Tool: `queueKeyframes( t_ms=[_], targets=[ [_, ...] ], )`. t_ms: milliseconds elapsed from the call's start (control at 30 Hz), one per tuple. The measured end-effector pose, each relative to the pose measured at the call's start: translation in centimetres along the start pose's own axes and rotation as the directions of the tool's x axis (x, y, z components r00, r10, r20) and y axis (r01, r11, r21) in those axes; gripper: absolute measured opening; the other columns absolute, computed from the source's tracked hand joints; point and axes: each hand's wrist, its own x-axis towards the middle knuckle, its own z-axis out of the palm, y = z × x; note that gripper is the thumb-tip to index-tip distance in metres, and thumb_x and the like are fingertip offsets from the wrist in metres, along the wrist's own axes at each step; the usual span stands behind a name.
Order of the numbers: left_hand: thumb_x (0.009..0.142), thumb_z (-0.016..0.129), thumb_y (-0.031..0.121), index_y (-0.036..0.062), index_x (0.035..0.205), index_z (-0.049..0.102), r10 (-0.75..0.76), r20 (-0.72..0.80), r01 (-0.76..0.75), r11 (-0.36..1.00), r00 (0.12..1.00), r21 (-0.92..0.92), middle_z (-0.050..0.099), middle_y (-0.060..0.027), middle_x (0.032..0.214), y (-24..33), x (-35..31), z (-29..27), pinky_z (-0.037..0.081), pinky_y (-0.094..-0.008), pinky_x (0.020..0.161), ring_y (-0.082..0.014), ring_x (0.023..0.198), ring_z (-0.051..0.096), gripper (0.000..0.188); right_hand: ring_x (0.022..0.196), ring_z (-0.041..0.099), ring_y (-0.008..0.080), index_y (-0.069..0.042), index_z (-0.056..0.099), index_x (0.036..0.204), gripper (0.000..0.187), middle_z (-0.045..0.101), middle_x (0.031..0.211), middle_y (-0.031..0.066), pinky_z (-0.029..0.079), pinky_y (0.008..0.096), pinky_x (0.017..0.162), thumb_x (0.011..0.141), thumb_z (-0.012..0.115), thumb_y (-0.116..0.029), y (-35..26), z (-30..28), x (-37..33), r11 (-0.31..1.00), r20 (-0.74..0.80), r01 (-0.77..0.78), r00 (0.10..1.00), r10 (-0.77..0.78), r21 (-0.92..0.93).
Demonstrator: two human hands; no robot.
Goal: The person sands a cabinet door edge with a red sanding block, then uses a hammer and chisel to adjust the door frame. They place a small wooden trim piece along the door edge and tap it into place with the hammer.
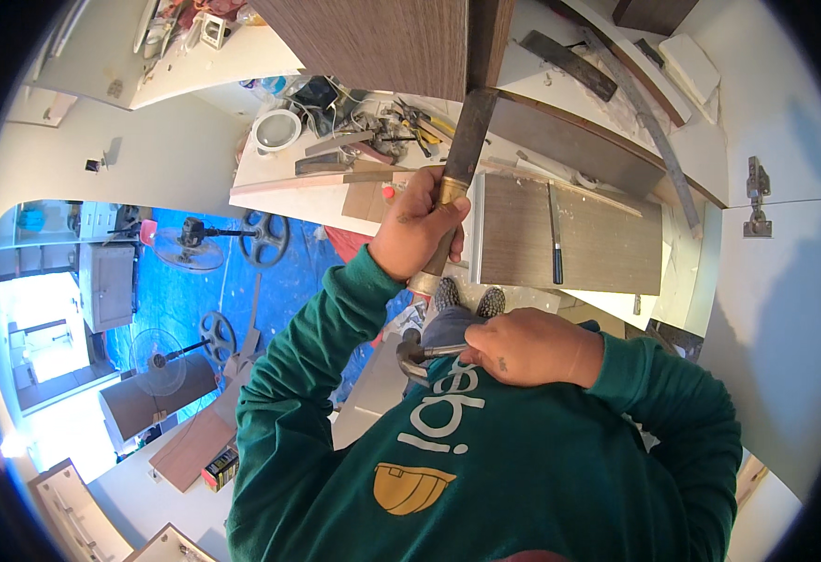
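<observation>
My left hand [420,229] is closed around the handle of a wide chisel [471,136]. The chisel has a dark flat blade, a brass collar and a metal ring at the handle's butt end. Its blade tip reaches the lower edge of an upright brown wood-grain panel [382,42]; whether it cuts in, I cannot tell. Down by my body, my right hand [534,347] grips a claw hammer [412,356] close to its head. The hammer is apart from the chisel, and part of its handle is hidden by my fingers.
A slim black-handled tool [557,248] lies on a flat brown board [607,234]. Mixed hand tools [410,126] and a round white-rimmed fixture [278,130] crowd the counter. To the left, standing fans [190,245] rest on blue sheeting [307,272]. A white door [785,328] stands at right.
</observation>
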Motion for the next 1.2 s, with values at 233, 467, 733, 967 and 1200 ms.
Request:
queueKeyframes(
  t_ms=[233,467,733,967,1200],
  targets=[
    [0.099,0.057,0.009,-0.0025,0.128,0.039,-0.017,-0.005,0.017,1.000,1.000,-0.006,0.054,-0.0054,0.089,0.0,0.0,-0.1,0.050,-0.0281,0.050,-0.0137,0.057,0.057,0.037,0.070,0.064,0.0433,-0.002,0.057,0.084,0.033,0.064,0.073,0.0218,0.051,0.0523,0.065,0.100,0.055,-0.031,0.6,-0.4,0.0,0.994,-0.106,-0.082,0.992,0.075,-0.071],
    [0.100,0.055,0.008,-0.0045,0.129,0.039,-0.030,-0.013,0.030,1.000,0.999,-0.007,0.054,-0.0065,0.084,-0.1,0.0,-0.4,0.049,-0.0281,0.048,-0.0128,0.056,0.056,0.035,0.068,0.063,0.0426,-0.003,0.055,0.084,0.032,0.062,0.070,0.0203,0.050,0.0519,0.062,0.099,0.057,-0.030,1.3,0.2,-0.6,0.992,-0.090,-0.097,0.992,0.090,-0.086],
    [0.100,0.054,0.008,-0.0044,0.130,0.038,-0.024,0.000,0.024,0.999,1.000,-0.037,0.054,-0.0071,0.084,-0.3,0.0,-0.3,0.049,-0.0285,0.048,-0.0131,0.056,0.055,0.036,0.065,0.062,0.0423,-0.004,0.054,0.083,0.032,0.060,0.066,0.0198,0.049,0.0515,0.061,0.099,0.057,-0.031,1.6,0.3,-0.7,0.990,-0.121,-0.094,0.989,0.081,-0.104],
    [0.099,0.056,0.009,-0.0015,0.130,0.041,-0.044,0.004,0.044,0.999,0.999,-0.003,0.054,-0.0047,0.089,-0.3,-0.1,-0.6,0.050,-0.0278,0.054,-0.0142,0.059,0.057,0.036,0.065,0.062,0.0427,-0.003,0.055,0.083,0.033,0.060,0.066,0.0201,0.049,0.0512,0.060,0.099,0.057,-0.032,1.6,0.2,-1.0,0.989,-0.121,-0.106,0.988,0.094,-0.099],
    [0.099,0.056,0.009,-0.0017,0.133,0.040,-0.021,0.006,0.021,0.998,1.000,0.054,0.055,-0.0044,0.090,-0.6,0.0,-0.6,0.049,-0.0270,0.053,-0.0132,0.060,0.057,0.039,0.068,0.063,0.0421,-0.003,0.055,0.083,0.033,0.061,0.068,0.0204,0.049,0.0509,0.063,0.099,0.057,-0.032,1.9,0.3,-1.2,0.987,-0.084,-0.135,0.988,0.128,-0.087]
  ],
)
